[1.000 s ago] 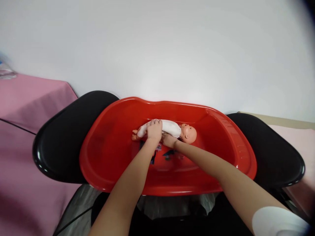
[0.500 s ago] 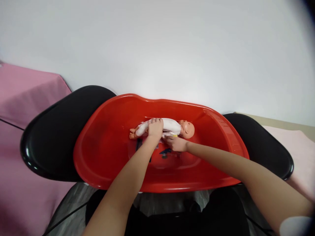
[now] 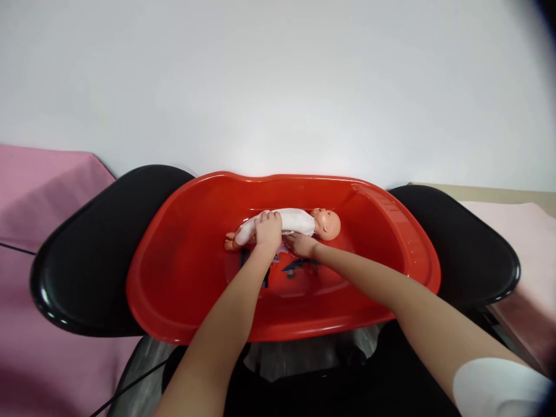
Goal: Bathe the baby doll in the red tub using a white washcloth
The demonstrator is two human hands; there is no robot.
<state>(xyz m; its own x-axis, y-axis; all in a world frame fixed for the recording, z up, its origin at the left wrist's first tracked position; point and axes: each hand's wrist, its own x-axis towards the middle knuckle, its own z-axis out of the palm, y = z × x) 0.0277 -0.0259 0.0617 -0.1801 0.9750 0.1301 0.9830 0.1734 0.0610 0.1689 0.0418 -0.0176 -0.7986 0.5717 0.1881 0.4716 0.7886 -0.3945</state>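
Note:
A baby doll [image 3: 299, 222] in a white garment lies on its back inside a red plastic tub [image 3: 182, 260], head to the right. My left hand [image 3: 267, 229] is curled over the doll's hips and upper legs, gripping it. My right hand [image 3: 300, 244] is tucked against the doll's near side below the torso, with its fingers partly hidden under the garment. Dark printed marks show on the tub floor beneath my hands.
The tub rests across two black glossy seats, one at the left [image 3: 95, 243] and one at the right [image 3: 469, 249]. A pink cloth [image 3: 39, 191] covers a surface at the far left, a pale pink one [image 3: 521, 231] at the far right. A white wall stands behind.
My right hand has moved back in against the doll's side after drawing slightly away. My left hand keeps its hold on the doll's hips. The view has shifted a little.

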